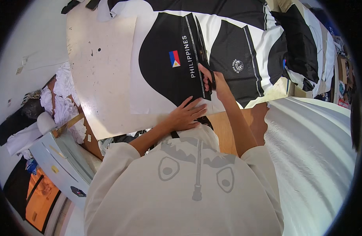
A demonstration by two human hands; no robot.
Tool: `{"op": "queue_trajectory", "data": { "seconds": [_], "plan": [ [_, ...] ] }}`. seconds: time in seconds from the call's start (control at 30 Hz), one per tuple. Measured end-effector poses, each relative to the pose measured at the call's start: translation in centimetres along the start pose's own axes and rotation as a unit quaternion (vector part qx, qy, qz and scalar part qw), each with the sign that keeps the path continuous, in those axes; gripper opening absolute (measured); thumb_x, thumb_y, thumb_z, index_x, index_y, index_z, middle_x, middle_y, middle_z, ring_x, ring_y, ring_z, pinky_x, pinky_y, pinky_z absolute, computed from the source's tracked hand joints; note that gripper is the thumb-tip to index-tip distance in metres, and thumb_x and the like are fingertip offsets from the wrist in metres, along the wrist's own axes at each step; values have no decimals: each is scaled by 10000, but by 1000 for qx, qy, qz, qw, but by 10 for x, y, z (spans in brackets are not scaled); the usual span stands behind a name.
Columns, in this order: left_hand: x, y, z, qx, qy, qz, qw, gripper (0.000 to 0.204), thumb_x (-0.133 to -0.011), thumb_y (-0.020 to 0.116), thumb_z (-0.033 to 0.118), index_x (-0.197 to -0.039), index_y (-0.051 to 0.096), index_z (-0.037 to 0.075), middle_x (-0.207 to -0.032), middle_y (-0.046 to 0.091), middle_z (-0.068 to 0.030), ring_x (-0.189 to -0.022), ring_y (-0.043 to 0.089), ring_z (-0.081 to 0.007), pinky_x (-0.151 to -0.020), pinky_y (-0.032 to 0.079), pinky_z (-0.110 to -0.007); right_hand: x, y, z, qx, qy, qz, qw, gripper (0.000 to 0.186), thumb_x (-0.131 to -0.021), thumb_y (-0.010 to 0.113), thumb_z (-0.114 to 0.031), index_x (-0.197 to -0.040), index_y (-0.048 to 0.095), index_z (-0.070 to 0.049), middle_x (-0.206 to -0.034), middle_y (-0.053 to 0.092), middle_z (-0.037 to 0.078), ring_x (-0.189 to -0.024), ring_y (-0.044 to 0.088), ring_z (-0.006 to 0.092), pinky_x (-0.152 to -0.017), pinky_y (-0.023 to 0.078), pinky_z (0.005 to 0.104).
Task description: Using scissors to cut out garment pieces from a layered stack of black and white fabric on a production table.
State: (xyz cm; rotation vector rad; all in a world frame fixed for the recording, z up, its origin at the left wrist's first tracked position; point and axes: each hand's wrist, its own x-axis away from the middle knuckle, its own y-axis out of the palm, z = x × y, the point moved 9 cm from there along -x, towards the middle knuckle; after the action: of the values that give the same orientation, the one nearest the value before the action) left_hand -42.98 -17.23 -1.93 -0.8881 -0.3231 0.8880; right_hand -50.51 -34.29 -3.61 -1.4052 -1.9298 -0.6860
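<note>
My right hand (212, 82) grips black-handled scissors (203, 52), whose blades lie along the right edge of a black printed fabric piece (157, 59) with a small flag and white lettering. My left hand (187, 114) lies with fingers spread on that piece's lower edge and the white sheet (143, 100) beneath it. To the right is a second black piece (232, 47) with a round emblem and a pale stripe, on white backing. The scissor tips are too indistinct to tell whether they are cutting.
The pale work table (98, 70) extends left. More black-and-white printed fabric (299, 43) covers its back and right. White cloth scraps (63, 90) and a pale blue panel (59, 161) lie at left, and a large white draped sheet (307, 149) is at lower right.
</note>
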Motion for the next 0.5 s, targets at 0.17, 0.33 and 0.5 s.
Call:
{"op": "queue_trajectory", "data": {
  "seconds": [0.17,0.33,0.5],
  "plan": [
    [-3,-3,1,0,1,0,1000,646,-1025,663,471,-1545,542,107,-1663,493,-52,-1613,316,-324,-1328,180,-581,-7,-11,4,41,-28,39,998,584,-846,902,-554,-653,568,-116,-598,561,-2,-481,558,120,-496,456,281],
    [-4,-2,-1,2,-1,0,1000,654,-1021,669,465,-1551,534,106,-1668,487,-53,-1618,306,-323,-1330,172,-580,-3,-6,-5,32,-6,13,999,552,-851,889,-573,-700,570,-148,-635,542,-32,-523,555,102,-528,447,254],
    [-4,-4,1,4,-2,-7,1000,657,-1016,675,459,-1553,531,108,-1673,481,-49,-1621,297,-321,-1333,168,-576,-12,-1,-22,-1,16,8,1000,552,-840,919,-526,-667,575,-130,-602,547,-18,-491,547,113,-511,456,269]
  ]
}}
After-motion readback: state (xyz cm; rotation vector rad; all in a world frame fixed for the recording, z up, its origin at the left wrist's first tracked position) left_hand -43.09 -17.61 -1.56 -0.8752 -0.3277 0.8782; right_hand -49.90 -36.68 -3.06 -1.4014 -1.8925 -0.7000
